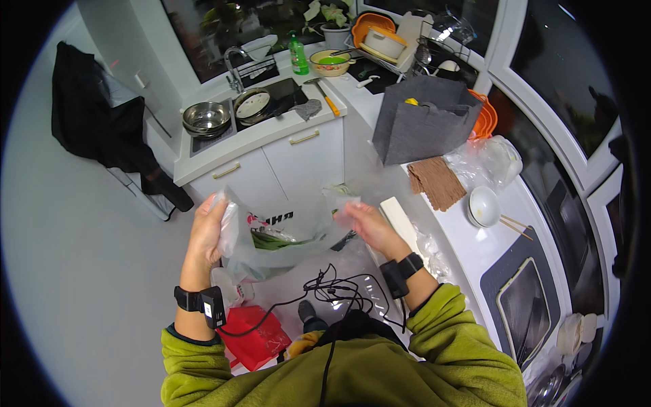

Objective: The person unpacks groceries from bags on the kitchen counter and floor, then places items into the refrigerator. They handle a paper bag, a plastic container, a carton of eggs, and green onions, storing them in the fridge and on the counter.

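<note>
A translucent plastic bag (pixel 274 264) hangs between my two hands, its mouth spread wide. My left hand (pixel 208 224) grips the left side of its rim. On the right, my right hand (pixel 368 226) pinches the opposite edge. Long green leafy vegetables (pixel 277 241) lie inside, along with some clear wrapping that has red on it. Dark printing shows on the far wall of the bag. What lies at the bottom is hidden by the near side. Both wrists wear black strapped devices, with dark cables looping below the bag.
A red bag (pixel 254 336) stands on the floor near my foot. Ahead is a sink (pixel 290 91) with steel bowls (pixel 206 118) beside it. Along the right counter are a grey felt bag (pixel 422 122), a brown cloth (pixel 437 183), white bowls (pixel 484 207) and chopsticks (pixel 516 226).
</note>
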The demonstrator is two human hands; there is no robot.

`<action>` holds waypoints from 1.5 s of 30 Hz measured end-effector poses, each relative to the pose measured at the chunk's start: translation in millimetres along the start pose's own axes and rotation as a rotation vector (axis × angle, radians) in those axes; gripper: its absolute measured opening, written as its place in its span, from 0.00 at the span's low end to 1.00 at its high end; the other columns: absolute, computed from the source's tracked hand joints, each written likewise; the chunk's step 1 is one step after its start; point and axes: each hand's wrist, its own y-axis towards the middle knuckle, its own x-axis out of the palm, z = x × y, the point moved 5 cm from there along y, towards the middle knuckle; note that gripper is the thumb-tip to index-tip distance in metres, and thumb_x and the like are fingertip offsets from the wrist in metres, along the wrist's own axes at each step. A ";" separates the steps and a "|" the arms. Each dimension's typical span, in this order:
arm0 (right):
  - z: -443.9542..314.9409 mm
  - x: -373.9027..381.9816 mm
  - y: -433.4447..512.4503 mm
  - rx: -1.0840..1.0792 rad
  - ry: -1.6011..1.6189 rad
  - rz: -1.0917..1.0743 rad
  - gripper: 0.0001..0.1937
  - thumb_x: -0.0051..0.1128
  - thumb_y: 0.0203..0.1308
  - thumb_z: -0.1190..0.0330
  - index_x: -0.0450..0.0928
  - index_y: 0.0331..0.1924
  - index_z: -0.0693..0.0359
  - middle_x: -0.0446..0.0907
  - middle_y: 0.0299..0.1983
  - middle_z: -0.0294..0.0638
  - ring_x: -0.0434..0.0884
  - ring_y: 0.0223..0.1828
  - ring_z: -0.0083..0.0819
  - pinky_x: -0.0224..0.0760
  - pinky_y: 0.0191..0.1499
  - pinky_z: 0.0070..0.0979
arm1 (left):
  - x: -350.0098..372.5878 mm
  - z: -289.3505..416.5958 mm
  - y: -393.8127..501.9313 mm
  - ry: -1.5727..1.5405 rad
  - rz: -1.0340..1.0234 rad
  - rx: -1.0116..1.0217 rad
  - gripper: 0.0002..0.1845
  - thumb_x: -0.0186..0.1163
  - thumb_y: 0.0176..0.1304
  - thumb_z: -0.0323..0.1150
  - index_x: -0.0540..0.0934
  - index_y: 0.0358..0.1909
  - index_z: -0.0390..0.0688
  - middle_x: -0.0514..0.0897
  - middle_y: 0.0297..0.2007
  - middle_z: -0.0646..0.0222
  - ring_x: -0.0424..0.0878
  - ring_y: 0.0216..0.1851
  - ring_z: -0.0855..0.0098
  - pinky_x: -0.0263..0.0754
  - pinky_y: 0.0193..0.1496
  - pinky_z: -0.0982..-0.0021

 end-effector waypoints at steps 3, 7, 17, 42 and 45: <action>-22.5 27.0 -1.2 0.018 0.158 -0.078 0.12 0.46 0.67 0.63 0.75 0.36 0.63 0.78 0.27 0.40 0.77 0.31 0.29 0.71 0.36 0.25 | -67.8 22.7 -6.6 1.215 0.357 0.531 0.08 0.59 0.58 0.30 0.78 0.32 0.34 0.80 0.24 0.54 0.81 0.26 0.61 0.76 0.29 0.66; -11.9 64.0 -4.7 0.403 -0.168 -0.330 0.12 0.52 0.64 0.63 0.75 0.28 0.62 0.73 0.19 0.36 0.75 0.22 0.28 0.69 0.31 0.24 | -132.0 -35.8 -9.9 1.632 0.302 0.254 0.07 0.64 0.50 0.28 0.80 0.30 0.36 0.80 0.34 0.46 0.79 0.33 0.45 0.76 0.37 0.57; -3.4 125.9 -5.6 0.244 -0.163 -0.271 0.12 0.47 0.67 0.64 0.74 0.31 0.63 0.81 0.27 0.42 0.78 0.26 0.28 0.71 0.38 0.24 | -178.7 -144.6 -25.8 1.111 0.433 -0.063 0.18 0.64 0.51 0.33 0.76 0.43 0.37 0.80 0.39 0.45 0.78 0.42 0.46 0.74 0.43 0.53; 46.0 57.7 12.2 0.216 0.640 -0.019 0.24 0.40 0.56 0.79 0.60 0.60 0.73 0.67 0.61 0.53 0.75 0.54 0.37 0.71 0.56 0.35 | -140.7 -169.1 -42.8 -0.315 0.345 -0.254 0.15 0.48 0.61 0.30 0.73 0.47 0.34 0.80 0.46 0.59 0.79 0.39 0.68 0.72 0.48 0.70; 75.1 60.1 23.7 0.325 0.778 -0.091 0.26 0.39 0.56 0.80 0.56 0.63 0.73 0.66 0.62 0.52 0.75 0.54 0.37 0.71 0.56 0.33 | -97.3 -156.5 -59.5 -0.823 0.093 -0.252 0.22 0.44 0.60 0.33 0.69 0.53 0.30 0.71 0.59 0.54 0.71 0.55 0.60 0.61 0.63 0.64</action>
